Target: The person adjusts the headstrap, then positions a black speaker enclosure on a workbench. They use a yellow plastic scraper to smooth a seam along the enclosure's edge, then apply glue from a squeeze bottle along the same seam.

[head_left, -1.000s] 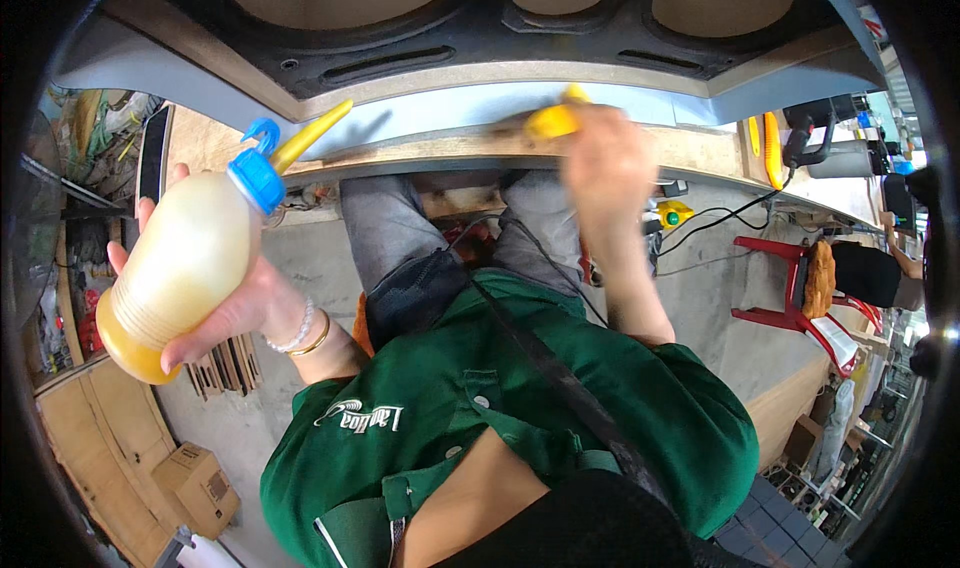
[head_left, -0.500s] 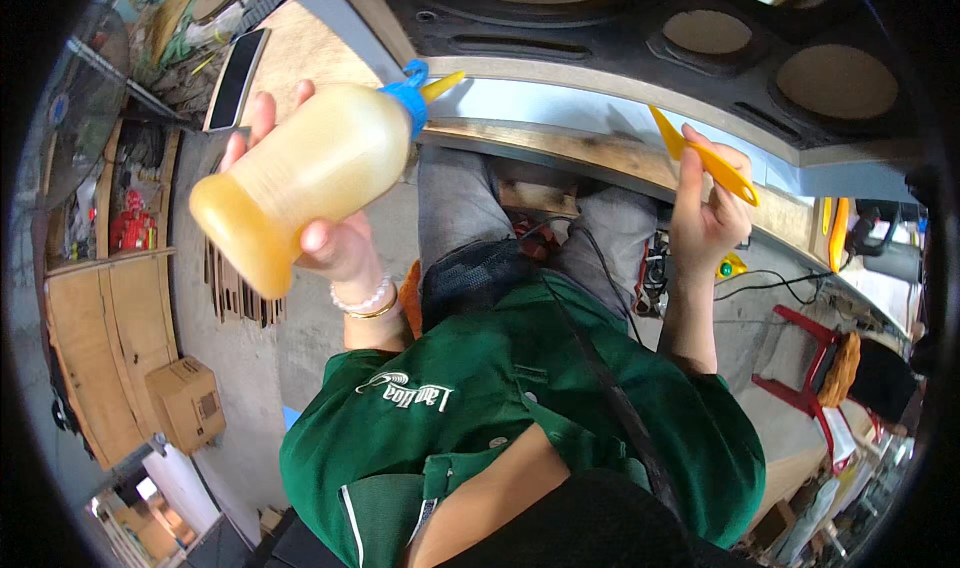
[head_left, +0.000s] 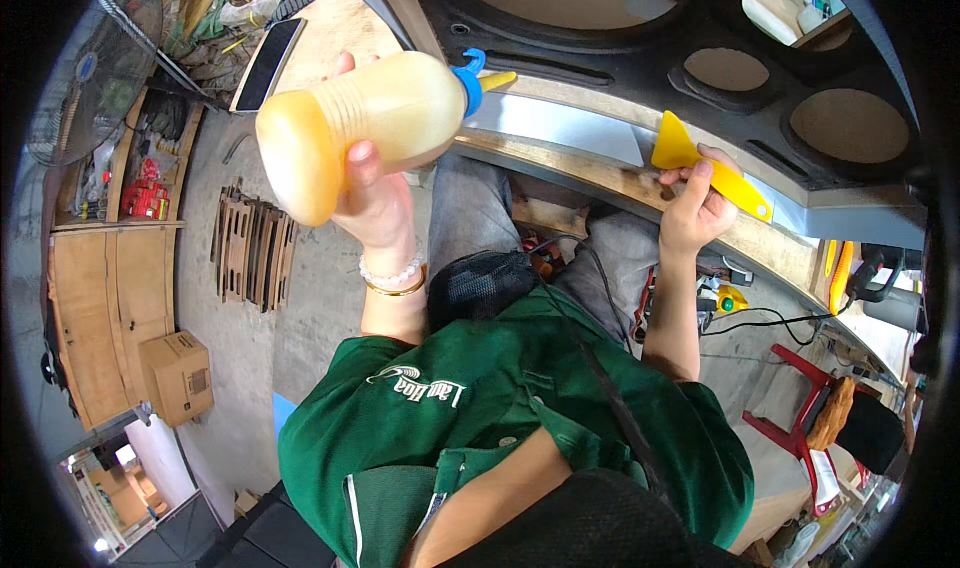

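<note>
My left hand is wrapped round a squeeze bottle of pale yellow liquid. The bottle lies tilted on its side, its blue cap and yellow nozzle pointing right toward a black panel with large round cut-outs. My right hand grips a yellow plastic spreader by its handle. The spreader's flared blade points up and left, close to the wooden strip along the panel's near side. A pale, smooth strip lies between that wood and the panel.
A phone rests on a wooden board at the left. Beyond are a fan, slotted wooden pieces and a cardboard box. On the right stand a red stool and a black-handled tool; a black cable hangs near my legs.
The bottle has shifted right and a little up in the picture, its nozzle now nearer the panel. The spreader has turned so more of its wide blade shows.
</note>
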Demonstrator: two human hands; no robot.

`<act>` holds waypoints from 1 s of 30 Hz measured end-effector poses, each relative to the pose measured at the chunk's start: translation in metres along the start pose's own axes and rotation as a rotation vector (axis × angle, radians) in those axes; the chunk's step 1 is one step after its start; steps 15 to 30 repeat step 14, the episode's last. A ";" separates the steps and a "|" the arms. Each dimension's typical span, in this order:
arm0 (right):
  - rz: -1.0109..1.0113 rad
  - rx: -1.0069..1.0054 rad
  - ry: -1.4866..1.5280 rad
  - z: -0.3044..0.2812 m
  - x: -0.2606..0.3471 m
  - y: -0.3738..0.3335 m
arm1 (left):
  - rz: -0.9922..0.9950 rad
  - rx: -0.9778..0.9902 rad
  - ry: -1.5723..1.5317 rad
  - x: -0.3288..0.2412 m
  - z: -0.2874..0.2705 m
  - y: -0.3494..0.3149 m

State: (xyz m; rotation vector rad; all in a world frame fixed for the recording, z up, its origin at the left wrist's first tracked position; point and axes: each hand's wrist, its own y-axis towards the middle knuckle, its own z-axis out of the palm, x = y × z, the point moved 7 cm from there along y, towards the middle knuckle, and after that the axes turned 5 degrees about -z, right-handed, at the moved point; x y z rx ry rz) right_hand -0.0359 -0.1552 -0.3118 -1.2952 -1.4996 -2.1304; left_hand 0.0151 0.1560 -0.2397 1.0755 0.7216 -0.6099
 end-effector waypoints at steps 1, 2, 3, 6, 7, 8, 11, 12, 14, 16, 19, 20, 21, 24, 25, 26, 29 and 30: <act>-0.009 -0.001 -0.013 -0.001 0.000 -0.001 | -0.005 0.007 0.008 0.002 0.002 -0.001; -0.006 0.007 -0.016 -0.001 -0.001 -0.002 | -0.010 0.005 -0.003 0.003 0.003 -0.002; -0.004 0.014 -0.020 0.000 -0.002 -0.002 | -0.014 0.002 -0.016 0.005 0.005 -0.003; -0.022 0.029 -0.038 0.002 -0.001 -0.003 | -0.025 -0.009 -0.035 0.007 0.006 -0.004; -0.031 0.034 -0.045 0.003 0.000 -0.003 | -0.028 -0.014 -0.038 0.007 0.005 -0.004; -0.023 0.037 -0.045 0.003 0.000 -0.003 | -0.025 -0.019 -0.037 0.007 0.005 -0.004; 0.001 0.044 -0.048 0.004 -0.001 -0.004 | -0.015 -0.027 -0.029 0.007 0.001 -0.002; 0.007 0.046 -0.050 0.004 -0.001 -0.004 | -0.011 -0.025 -0.024 0.006 -0.002 -0.001; 0.014 0.048 -0.054 0.003 -0.002 -0.004 | 0.011 -0.021 -0.008 0.004 -0.007 0.001; 0.014 0.048 -0.054 0.003 -0.002 -0.004 | 0.011 -0.021 -0.008 0.004 -0.007 0.001; 0.014 0.048 -0.054 0.003 -0.002 -0.004 | 0.011 -0.021 -0.008 0.004 -0.007 0.001; 0.014 0.048 -0.054 0.003 -0.002 -0.004 | 0.011 -0.021 -0.008 0.004 -0.007 0.001; 0.014 0.048 -0.054 0.003 -0.002 -0.004 | 0.011 -0.021 -0.008 0.004 -0.007 0.001; 0.014 0.048 -0.054 0.003 -0.002 -0.004 | 0.011 -0.021 -0.008 0.004 -0.007 0.001; 0.014 0.048 -0.054 0.003 -0.002 -0.004 | 0.011 -0.021 -0.008 0.004 -0.007 0.001; 0.014 0.048 -0.054 0.003 -0.002 -0.004 | 0.011 -0.021 -0.008 0.004 -0.007 0.001; 0.014 0.048 -0.054 0.003 -0.002 -0.004 | 0.011 -0.021 -0.008 0.004 -0.007 0.001; 0.014 0.048 -0.054 0.003 -0.002 -0.004 | 0.011 -0.021 -0.008 0.004 -0.007 0.001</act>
